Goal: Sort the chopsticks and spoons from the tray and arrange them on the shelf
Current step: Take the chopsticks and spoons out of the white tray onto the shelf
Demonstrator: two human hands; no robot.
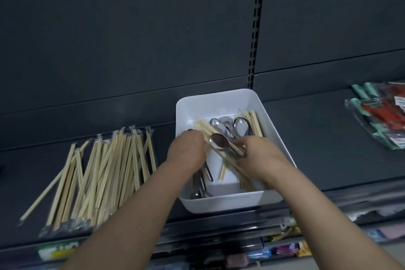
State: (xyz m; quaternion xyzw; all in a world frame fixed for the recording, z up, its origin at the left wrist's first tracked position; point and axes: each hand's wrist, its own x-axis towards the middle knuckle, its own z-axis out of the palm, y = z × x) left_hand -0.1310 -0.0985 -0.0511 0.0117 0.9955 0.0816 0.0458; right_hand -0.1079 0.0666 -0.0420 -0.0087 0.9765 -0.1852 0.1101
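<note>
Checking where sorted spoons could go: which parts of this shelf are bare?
Widest bare patch: shelf between the white tray and the packaged goods at right. A narrow strip separates the wrapped chopstick pile from the tray. The tray itself is crowded: spoons, loose chopsticks, left hand, right hand.

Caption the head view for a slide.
Left hand and right hand work in a white tray of chopsticks and spoons; wrapped chopsticks lie alongside on the shelf.
</note>
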